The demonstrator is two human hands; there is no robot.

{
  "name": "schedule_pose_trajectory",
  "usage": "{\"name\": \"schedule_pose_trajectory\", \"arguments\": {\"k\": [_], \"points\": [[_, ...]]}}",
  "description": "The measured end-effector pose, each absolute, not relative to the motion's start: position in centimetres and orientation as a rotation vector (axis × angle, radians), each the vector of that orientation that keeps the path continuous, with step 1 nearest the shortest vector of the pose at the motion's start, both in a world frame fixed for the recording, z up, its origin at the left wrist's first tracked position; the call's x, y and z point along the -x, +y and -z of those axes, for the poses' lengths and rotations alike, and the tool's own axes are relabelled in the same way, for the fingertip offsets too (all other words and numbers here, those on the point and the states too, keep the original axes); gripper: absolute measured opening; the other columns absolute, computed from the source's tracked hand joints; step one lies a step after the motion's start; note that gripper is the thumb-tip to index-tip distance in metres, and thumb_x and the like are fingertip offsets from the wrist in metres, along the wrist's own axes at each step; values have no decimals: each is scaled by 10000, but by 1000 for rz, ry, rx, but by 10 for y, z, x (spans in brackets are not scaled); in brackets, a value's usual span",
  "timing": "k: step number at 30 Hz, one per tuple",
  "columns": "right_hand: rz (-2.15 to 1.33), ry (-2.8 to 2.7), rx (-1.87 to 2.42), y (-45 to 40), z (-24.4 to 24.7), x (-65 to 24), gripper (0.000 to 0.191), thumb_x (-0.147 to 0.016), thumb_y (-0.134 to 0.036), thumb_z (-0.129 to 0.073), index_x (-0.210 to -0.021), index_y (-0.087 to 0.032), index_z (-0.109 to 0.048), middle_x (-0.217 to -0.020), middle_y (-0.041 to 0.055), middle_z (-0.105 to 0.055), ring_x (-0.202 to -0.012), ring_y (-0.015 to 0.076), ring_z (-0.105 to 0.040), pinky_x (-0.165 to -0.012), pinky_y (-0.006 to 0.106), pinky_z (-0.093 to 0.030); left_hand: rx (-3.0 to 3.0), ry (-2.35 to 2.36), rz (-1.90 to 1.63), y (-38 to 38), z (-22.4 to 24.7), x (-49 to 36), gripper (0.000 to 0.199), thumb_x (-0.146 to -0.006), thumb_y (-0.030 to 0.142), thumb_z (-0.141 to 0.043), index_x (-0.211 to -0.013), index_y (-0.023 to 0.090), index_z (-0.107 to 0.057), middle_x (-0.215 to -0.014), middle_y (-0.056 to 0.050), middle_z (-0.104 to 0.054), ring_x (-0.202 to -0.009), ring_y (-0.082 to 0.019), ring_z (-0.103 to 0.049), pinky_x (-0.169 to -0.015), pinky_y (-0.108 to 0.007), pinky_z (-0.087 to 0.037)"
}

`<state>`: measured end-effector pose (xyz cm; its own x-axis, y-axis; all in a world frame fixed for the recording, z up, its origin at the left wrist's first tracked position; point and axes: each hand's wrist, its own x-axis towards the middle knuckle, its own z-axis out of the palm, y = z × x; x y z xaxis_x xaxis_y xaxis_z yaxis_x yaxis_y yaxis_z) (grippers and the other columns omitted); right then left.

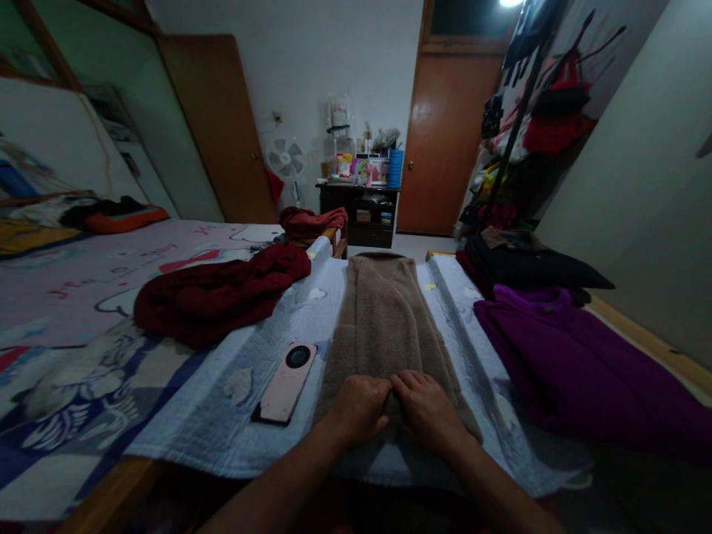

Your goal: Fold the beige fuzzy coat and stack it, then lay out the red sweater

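Note:
A brown fleece garment [383, 319] lies lengthwise, folded narrow, on a light blue cloth [222, 437]. At its near end my left hand [360, 406] has its fingers curled around the fabric. Beside it, nearly touching, my right hand [426, 408] grips the same edge with bent fingers. The fabric between the two hands is bunched and dark. Left of the garment rests a pink phone [285, 389] with a round black camera ring, touched by neither hand.
A dark red garment [216, 297] lies crumpled at the left. Folded purple clothing [589, 363] and a dark stack [534, 263] sit at the right. Further back stand a black cabinet [356, 204], a fan [286, 157] and a wooden door [439, 141].

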<state>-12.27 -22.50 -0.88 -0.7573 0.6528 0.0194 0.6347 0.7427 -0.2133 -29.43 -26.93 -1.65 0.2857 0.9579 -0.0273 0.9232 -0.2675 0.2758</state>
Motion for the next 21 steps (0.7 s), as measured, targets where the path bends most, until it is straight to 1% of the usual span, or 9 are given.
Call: {"name": "schedule_pose_trajectory", "arguments": {"k": [4, 6, 9, 10, 13, 15, 17, 19, 21], "points": [[-320, -2882, 1076, -221, 6, 123, 349, -786, -215, -540, -1135, -214, -558, -1098, 62, -605, -1046, 230, -559, -916, 341, -401, -2248, 1746, -268, -271, 13, 295, 357, -735, 257, -670, -1076, 219, -570, -1074, -65, -693, -1019, -271, -638, -892, -364, -473], [-322, -2903, 1081, -219, 3, 123, 344, -791, -215, -533, -1134, -221, -560, -1086, 57, -609, -1014, 227, -574, -889, 335, -408, -2204, 1685, -310, -271, 8, 302, 441, -712, 309, -710, -1117, 221, -559, -1124, -65, -674, -1055, -276, -619, -910, -367, -467], [-315, -2924, 1078, -216, -2, 124, 367, -772, -217, -552, -1138, -219, -555, -1082, 57, -610, -1007, 227, -584, -864, 323, -410, -2098, 1447, -359, -264, -4, 322, 616, -669, 408, -763, -1216, 242, -534, -1212, -52, -640, -1113, -266, -595, -934, -351, -465], [-310, -2926, 1084, -215, -4, 124, 369, -758, -213, -563, -1127, -219, -556, -1079, 55, -611, -998, 226, -588, -850, 319, -412, -2047, 1358, -379, -259, -8, 331, 613, -699, 415, -743, -1247, 252, -524, -1226, -41, -637, -1117, -246, -598, -935, -333, -468], [-281, -2949, 1102, -212, -12, 125, 348, -725, -207, -583, -1073, -219, -559, -1053, 47, -615, -938, 222, -608, -791, 310, -418, -1944, 1251, -490, -234, -14, 356, 439, -852, 373, -589, -1262, 227, -531, -1245, -37, -641, -1141, -191, -598, -972, -296, -452], [-258, -2976, 1100, -210, -19, 126, 343, -716, -208, -594, -1056, -220, -555, -1038, 44, -616, -917, 224, -614, -767, 310, -419, -1987, 1285, -551, -209, -13, 367, 389, -887, 352, -538, -1251, 214, -550, -1288, -42, -622, -1196, -188, -565, -1029, -308, -415], [-241, -3002, 1089, -208, -24, 127, 349, -713, -208, -600, -1058, -220, -551, -1032, 45, -618, -914, 228, -617, -758, 310, -420, -2063, 1309, -539, -182, -9, 370, 377, -907, 336, -506, -1258, 205, -552, -1321, -53, -603, -1231, -188, -542, -1063, -326, -391], [-226, -3016, 1076, -207, -28, 128, 358, -710, -201, -599, -1064, -220, -549, -1041, 47, -621, -913, 229, -619, -754, 310, -421, -2168, 1315, -493, -155, -5, 366, 355, -911, 288, -495, -1245, 185, -559, -1397, -77, -544, -1316, -194, -468, -1113, -349, -338], [-216, -3020, 1071, -206, -29, 129, 343, -717, -185, -580, -1056, -222, -553, -1043, 48, -625, -907, 227, -619, -750, 308, -422, -2298, 1318, -407, -131, -1, 356, 357, -910, 269, -503, -1250, 175, -558, -1477, -99, -459, -1409, -224, -342, -1149, -397, -282]]}}
